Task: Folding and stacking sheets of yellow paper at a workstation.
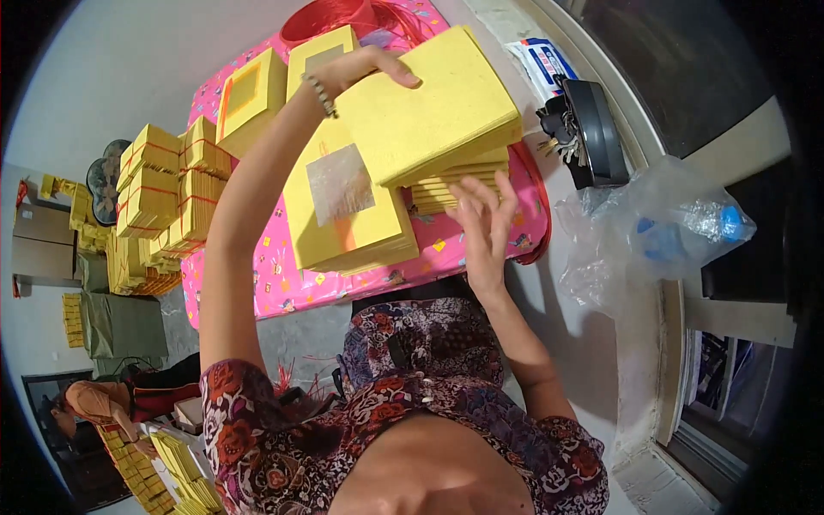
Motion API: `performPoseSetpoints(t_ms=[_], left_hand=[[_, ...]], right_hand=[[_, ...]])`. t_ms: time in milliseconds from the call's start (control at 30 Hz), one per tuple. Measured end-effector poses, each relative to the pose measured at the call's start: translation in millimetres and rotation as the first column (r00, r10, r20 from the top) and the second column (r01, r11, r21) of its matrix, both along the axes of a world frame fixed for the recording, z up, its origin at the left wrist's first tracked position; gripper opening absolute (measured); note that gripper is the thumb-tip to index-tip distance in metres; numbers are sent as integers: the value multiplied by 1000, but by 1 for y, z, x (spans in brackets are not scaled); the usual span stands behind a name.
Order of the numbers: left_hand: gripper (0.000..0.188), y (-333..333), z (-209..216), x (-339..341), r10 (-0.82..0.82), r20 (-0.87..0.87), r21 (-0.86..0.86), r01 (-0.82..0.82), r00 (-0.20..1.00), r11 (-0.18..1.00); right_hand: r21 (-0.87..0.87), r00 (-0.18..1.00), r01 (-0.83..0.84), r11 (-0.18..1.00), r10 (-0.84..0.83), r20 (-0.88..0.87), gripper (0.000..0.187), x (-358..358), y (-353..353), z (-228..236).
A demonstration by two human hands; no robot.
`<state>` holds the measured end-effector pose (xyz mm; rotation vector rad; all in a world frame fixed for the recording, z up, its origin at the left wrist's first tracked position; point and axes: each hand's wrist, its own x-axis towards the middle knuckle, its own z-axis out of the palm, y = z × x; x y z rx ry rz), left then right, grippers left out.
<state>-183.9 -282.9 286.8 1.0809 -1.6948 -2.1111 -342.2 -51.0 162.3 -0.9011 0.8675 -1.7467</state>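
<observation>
A thick stack of yellow paper sheets (446, 103) is tilted above the table, and my left hand (373, 69) grips its far left edge. The thumb lies on top, while the other fingers are mostly out of sight. Just below its near right side, my right hand (485, 223) is open with fingers apart, close to more yellow stacks (433, 197) underneath. I cannot tell whether it touches them. To the left stands another yellow paper stack (313, 240), with a silvery square on its top sheet. A beaded bracelet circles my left wrist.
Under the paper spreads a pink patterned tablecloth (279, 257). Red strings and a red basin (326, 19) lie at the far end. Bundles tied with red string (150, 184) are piled at left. A clear plastic bag (618, 249) and black case (598, 129) sit right. Another person (112, 399) works lower left.
</observation>
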Motion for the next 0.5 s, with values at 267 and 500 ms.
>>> performPoseSetpoints(t_ms=[267, 500], left_hand=[[38, -44, -39, -45, -139, 48, 201, 127, 989, 971], [16, -41, -52, -48, -160, 123, 235, 128, 979, 963]], right_hand=[[340, 991, 75, 937, -30, -134, 52, -14, 29, -57], [313, 977, 117, 942, -52, -206, 48, -20, 27, -63]])
